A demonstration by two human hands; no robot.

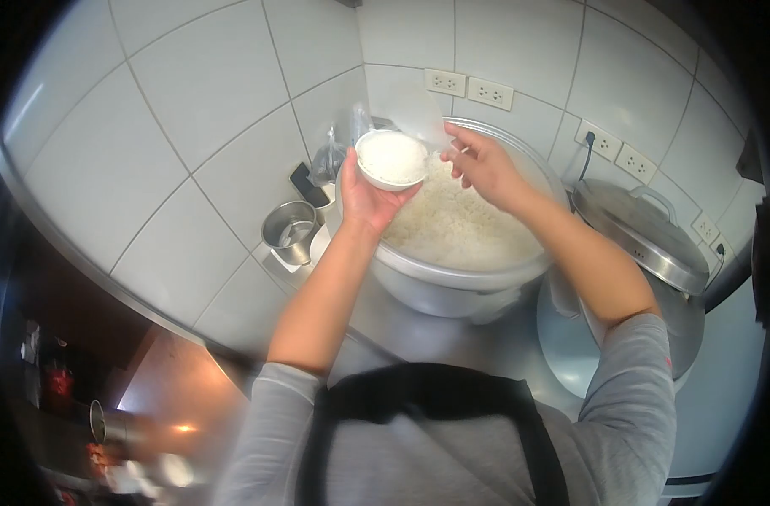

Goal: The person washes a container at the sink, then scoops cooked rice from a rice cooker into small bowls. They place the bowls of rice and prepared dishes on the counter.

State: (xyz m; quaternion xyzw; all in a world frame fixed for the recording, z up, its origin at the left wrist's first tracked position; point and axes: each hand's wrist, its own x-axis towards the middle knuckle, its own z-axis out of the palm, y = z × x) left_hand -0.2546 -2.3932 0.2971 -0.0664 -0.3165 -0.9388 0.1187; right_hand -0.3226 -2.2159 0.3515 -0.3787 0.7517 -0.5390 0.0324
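White bowl of rice (392, 160) at one o'clock from the left hand (370, 202), fingers cupped around it, right hand (490, 173) partly curled, fingertips gripping a blurred translucent sheet (419, 116) toward ten o'clock

Left hand (371, 205) cupped palm-up, right hand (488, 171) half-curled.

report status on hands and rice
Left hand: holding bowl of rice, over edge of pot. Right hand: at translucent sheet, grip unclear. Nothing seen in the way.
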